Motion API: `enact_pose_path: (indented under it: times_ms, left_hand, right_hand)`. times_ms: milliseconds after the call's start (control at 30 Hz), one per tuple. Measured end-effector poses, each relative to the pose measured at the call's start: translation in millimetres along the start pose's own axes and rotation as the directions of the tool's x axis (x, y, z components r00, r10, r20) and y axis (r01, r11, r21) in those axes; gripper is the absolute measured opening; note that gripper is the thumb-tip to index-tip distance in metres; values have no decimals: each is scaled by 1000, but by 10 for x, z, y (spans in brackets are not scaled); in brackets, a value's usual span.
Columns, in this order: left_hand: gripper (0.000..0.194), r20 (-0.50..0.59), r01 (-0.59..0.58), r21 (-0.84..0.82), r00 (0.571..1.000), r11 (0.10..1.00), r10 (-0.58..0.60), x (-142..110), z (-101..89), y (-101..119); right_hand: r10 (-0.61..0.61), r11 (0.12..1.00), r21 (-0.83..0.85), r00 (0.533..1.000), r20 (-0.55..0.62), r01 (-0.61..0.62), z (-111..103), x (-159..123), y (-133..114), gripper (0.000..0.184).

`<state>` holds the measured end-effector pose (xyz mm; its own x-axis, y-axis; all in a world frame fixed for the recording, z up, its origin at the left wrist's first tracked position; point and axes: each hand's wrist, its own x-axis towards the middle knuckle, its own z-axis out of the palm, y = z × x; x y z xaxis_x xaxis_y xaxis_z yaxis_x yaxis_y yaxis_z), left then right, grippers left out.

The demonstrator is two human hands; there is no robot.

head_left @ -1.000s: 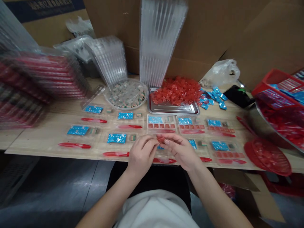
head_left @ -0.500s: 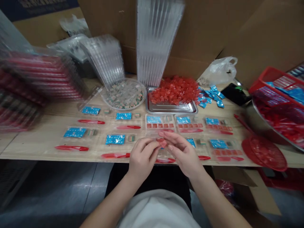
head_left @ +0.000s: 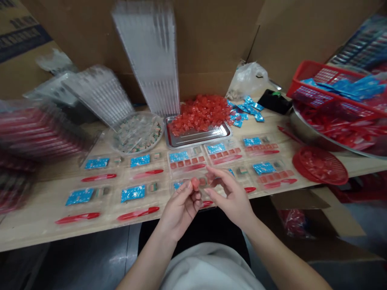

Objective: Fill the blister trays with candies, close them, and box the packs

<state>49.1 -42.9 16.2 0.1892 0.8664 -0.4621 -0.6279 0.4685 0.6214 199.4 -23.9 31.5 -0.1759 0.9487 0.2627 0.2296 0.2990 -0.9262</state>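
Note:
Between the thumb and fingers of my left hand (head_left: 183, 207) is a small red piece (head_left: 195, 184), too blurred to tell its exact kind. My right hand (head_left: 231, 195) is just to the right, thumb and fingers apart, with nothing visible in it. Both hands are above the front row of clear blister trays. Each tray, such as the one at the front left, carries a blue packet (head_left: 133, 193), a small striped block (head_left: 153, 186) and a red pen-like tool (head_left: 138, 214). Some trays also hold a row of red squares (head_left: 187, 162). The tray under my hands is partly hidden.
Behind the trays, a metal tray (head_left: 196, 139) bears a heap of red pieces (head_left: 202, 114), beside a round dish (head_left: 136, 135) of striped blocks. Stacked clear trays (head_left: 152, 60) rise at the back. A red basket (head_left: 320, 171), a metal bowl (head_left: 305, 127) and another red basket (head_left: 328, 90) stand right.
My hands have drawn apart; the red piece stays in my left hand while my right fingers have opened away from it. The head view has turned to the right.

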Motion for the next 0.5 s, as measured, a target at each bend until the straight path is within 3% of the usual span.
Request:
enact_pose_path:
  times_ms: [67, 167, 267, 367, 433, 500]
  left_hand:
    - [17, 6, -12, 54, 1000, 998, 11, 22, 65, -49]
    - [18, -4, -167, 253, 985, 953, 174, 19, 138, -108]
    - [19, 11, -293, 542, 940, 788, 342, -44, 97, -105]
    - [19, 66, -359, 816, 837, 454, 544, -163, -129, -62]
    - [14, 201, -367, 922, 729, 125, 654, -257, -347, -45]
    - [14, 359, -348, 925, 662, -155, 658, -337, -552, -47]
  right_hand:
    - [-34, 998, -52, 999, 0, 34, -52, -3, -2, 42]
    - [-38, 998, -48, 999, 27, 40, -106, -10, 10, 25]
    - [141, 981, 122, 985, 95, -152, -149, -21, 87, 18]
    - [271, 936, 197, 955, 124, -292, -164, 13, 209, 24]
    - [208, 976, 55, 975, 75, -213, -111, 94, 272, 25]
    - [34, 992, -128, 994, 102, -21, 27, 213, 293, 24]
